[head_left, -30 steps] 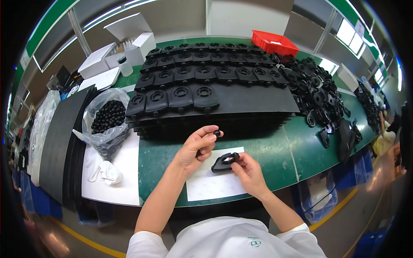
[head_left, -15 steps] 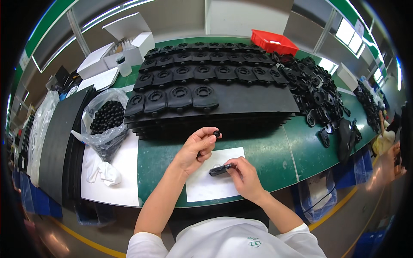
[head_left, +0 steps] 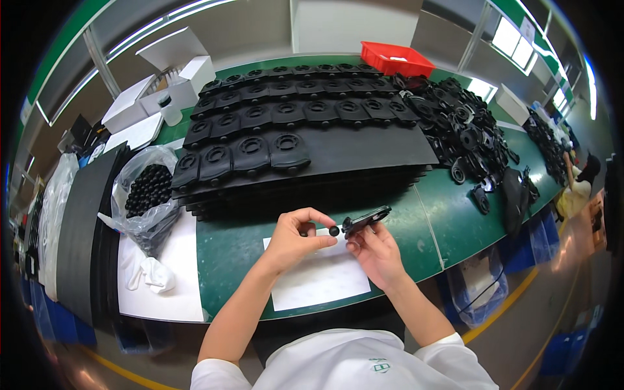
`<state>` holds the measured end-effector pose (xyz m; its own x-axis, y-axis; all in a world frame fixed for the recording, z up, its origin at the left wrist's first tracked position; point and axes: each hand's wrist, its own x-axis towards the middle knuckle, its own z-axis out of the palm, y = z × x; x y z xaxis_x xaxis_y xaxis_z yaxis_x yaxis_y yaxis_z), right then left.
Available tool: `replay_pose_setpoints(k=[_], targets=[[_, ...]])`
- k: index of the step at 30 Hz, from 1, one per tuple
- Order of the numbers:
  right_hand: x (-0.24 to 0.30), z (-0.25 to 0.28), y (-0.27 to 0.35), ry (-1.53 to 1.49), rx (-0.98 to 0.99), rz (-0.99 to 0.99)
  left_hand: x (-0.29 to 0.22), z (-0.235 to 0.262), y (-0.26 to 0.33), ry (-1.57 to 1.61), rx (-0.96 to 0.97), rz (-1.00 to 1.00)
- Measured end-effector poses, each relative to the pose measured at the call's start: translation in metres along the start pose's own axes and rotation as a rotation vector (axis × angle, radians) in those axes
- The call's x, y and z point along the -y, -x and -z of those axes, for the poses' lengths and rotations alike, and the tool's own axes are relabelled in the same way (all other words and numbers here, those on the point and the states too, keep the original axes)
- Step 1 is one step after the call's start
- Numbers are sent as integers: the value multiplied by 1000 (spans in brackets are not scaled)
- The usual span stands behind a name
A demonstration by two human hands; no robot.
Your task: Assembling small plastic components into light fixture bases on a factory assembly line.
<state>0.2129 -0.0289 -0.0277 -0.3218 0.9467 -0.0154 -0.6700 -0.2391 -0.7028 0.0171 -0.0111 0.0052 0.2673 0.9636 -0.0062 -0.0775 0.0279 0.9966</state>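
Note:
Between the thumb and forefinger of my left hand (head_left: 294, 242) is a small black ball (head_left: 334, 231). My right hand (head_left: 377, 252) grips a flat black plastic part (head_left: 366, 221), tilted up, with its narrow end facing the ball. A slight gap seems to lie between ball and part. Both hands hover over a white sheet (head_left: 318, 279) on the green table (head_left: 237, 244). Beyond them, rows of similar black parts, each with a round ring (head_left: 253, 145), lie on a stack of black sheets (head_left: 364, 146).
A clear plastic bag (head_left: 156, 224) of black balls stands left, beside a crumpled white cloth (head_left: 157, 274). A heap of loose black parts (head_left: 465, 130) covers the right side. A red tray (head_left: 398, 60) and white boxes (head_left: 127, 107) stand behind. Another person (head_left: 575, 188) is at far right.
My right hand has raised the black part off the white sheet and turned it upward. My left hand has come down slightly, so ball and part are now close together.

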Motion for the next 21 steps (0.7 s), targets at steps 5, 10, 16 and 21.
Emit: replay_pose_setpoints(k=[5, 10, 16, 21], targets=[[1, -4, 0, 16, -17, -25, 2, -3, -1, -38, -9, -59], [2, -7, 0, 49, -55, -25, 2, -3, 0, -59, -5, -141], [4, -12, 1, 112, -59, -14, -8, -8, 1, -64, 3, -50], [5, -16, 3, 232, -55, 20, 6, -2, -1, -132, 75, -229]])
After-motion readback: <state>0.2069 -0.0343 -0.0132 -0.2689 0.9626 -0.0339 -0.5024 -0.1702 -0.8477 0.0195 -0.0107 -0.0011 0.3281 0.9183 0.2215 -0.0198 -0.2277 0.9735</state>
